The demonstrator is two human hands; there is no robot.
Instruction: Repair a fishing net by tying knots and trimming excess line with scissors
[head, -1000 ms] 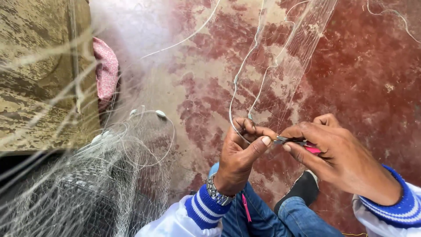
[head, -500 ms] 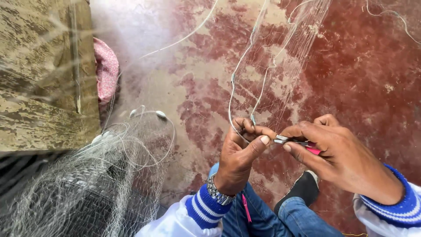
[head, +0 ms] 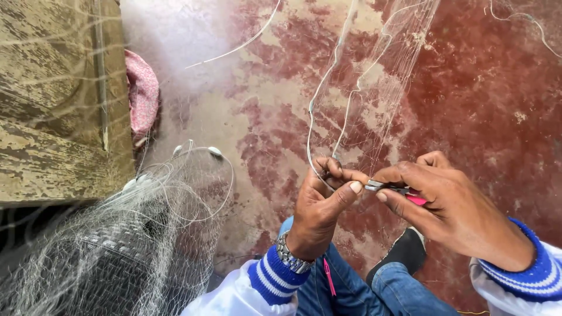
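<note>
- My left hand [head: 319, 202] pinches a white cord [head: 321, 111] of the fishing net [head: 386, 88] between thumb and fingers, holding it taut near the middle of the frame so the mesh stays spread above.
- My right hand [head: 451, 208] has its fingers pressed around a small tool with a pink handle [head: 404, 192], its metal tip touching the pinched cord.
- More net is heaped at the lower left [head: 117, 251] on the red floor [head: 492, 105].
- Against the earlier frames, both hands sit almost unchanged; only the view has shifted slightly.

A pink cloth [head: 142, 93] lies beside a weathered wooden board [head: 55, 111] on the stained red floor [head: 486, 99].
</note>
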